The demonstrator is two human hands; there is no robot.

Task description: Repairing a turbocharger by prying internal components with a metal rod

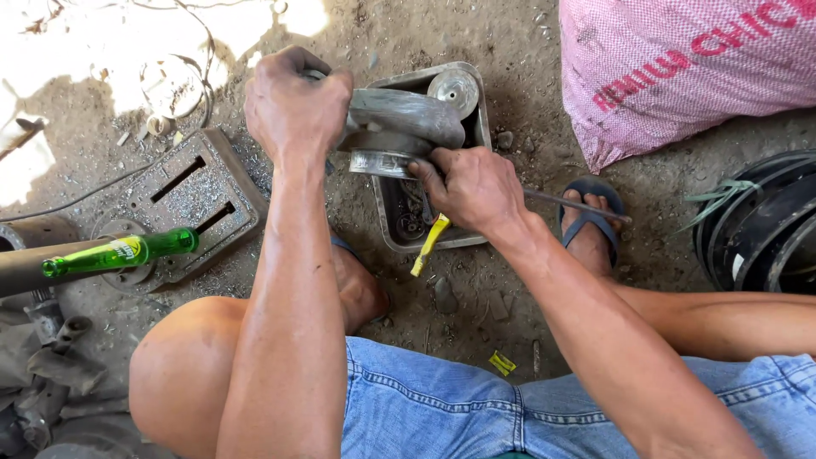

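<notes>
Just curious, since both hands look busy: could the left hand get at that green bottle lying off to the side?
Probably yes, once freed: the left hand grips the metal part, and nothing stands between it and the green bottle.

The metal part (399, 127) I hold is grey, dull and dusty: a rounded, curved housing lying on its side, with a ribbed circular rim facing down at its lower end. It sits above the near-left edge of a rectangular steel tray (476, 93) on the dirt floor. My left hand (297, 106) grips its left end; my right hand (476, 191) holds the rim from below.
</notes>
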